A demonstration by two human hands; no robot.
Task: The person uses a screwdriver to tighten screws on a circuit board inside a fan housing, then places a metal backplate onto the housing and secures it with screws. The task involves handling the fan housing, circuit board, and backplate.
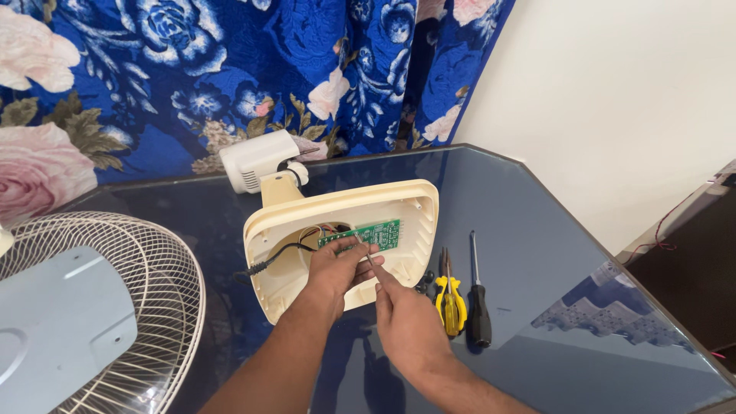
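Right hand point(406, 318), circuit board point(363, 234) inside fan base point(337, 211)

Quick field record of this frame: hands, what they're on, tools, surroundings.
left hand: fingers inside the open cream fan base, at the green circuit board
right hand: pinching a thin metal tool aimed at the board
tools: yellow-handled pliers and black-handled screwdriver, lying right of the base
surface: dark glass table
left edge: fan grille with pale blue blade
backdrop: blue floral curtain
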